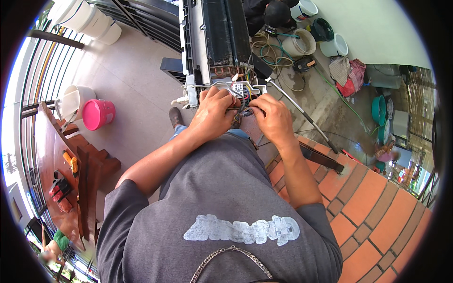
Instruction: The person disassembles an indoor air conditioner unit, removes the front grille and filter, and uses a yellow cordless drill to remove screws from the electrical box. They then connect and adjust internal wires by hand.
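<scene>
In front of me stands an opened air conditioner indoor unit, with its long dark coil, copper pipe bends and white plastic frame exposed. At its near end a bundle of thin coloured wires comes out beside a white terminal part. My left hand is closed with curled fingers at the left of the bundle, thumb and fingertips pinching wires. From the right, my right hand pinches wires close to the left fingertips. The exact wire ends are too small to make out, and the fingers partly cover them.
A person in dark clothes is beyond the unit, near buckets and tangled hoses. A metal pole slants at my right above brick tiles. Left are a pink bucket and a wooden table with tools.
</scene>
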The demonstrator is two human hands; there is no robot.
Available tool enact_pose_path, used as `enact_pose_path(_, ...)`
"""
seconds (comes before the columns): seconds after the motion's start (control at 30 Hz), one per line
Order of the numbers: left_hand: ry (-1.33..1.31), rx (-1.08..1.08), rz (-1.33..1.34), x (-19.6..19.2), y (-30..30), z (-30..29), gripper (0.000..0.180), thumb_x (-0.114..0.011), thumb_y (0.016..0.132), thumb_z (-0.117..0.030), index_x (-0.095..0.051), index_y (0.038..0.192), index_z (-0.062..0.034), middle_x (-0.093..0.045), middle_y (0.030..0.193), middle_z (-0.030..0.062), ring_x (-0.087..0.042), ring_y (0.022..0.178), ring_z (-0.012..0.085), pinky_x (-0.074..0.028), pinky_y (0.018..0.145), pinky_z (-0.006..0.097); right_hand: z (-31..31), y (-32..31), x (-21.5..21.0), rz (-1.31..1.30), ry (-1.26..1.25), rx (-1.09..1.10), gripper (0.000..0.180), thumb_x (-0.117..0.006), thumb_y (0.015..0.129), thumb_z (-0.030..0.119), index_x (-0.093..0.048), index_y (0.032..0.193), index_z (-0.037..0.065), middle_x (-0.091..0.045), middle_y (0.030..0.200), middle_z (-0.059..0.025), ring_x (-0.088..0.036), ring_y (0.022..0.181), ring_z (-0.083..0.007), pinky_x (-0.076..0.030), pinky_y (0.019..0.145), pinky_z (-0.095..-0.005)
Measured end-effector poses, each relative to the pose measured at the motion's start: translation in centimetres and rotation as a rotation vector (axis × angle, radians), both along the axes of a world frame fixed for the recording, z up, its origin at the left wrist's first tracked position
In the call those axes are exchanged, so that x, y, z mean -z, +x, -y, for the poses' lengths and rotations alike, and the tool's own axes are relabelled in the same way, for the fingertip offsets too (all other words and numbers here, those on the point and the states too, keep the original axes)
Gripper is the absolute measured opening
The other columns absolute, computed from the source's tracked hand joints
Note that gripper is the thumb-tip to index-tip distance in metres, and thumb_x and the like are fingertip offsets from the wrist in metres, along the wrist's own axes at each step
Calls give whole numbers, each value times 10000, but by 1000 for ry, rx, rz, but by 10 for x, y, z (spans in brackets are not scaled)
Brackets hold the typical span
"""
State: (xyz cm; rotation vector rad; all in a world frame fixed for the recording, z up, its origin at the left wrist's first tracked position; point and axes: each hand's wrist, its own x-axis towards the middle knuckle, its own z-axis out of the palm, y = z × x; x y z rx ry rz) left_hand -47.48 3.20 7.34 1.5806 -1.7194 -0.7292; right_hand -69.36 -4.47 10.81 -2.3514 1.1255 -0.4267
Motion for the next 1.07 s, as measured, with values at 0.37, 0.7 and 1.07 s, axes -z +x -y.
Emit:
enact_pose_path(0.37,-113,33,120,3,1,-2,160,-859,886,-105,-787,1026,-78,-716,1060,62,-635,1095,302,-452,1049,473,-10,10,30,210,-79,93,169,-706,862,-86,-677,952,54,-698,933,-107,-682,890,-366,-488,819,-444)
enact_pose_path(0.7,-113,10,137,1,-6,-1,140,-842,872,-64,-753,980,-56,-708,1030,77,-631,1070,309,-457,1000,473,-16,8,36,186,-185,95,161,-698,865,-61,-672,944,77,-701,931,-74,-682,920,-342,-473,877,-449)
enact_pose_path(1.07,-95,-15,113,3,-7,-3,141,-842,885,-88,-766,1005,-88,-697,1034,76,-635,1085,319,-457,1022,481,-17,11,42,221,-185,159,157,-692,878,-55,-660,932,88,-684,910,-82,-674,909,-349,-465,878,-456)
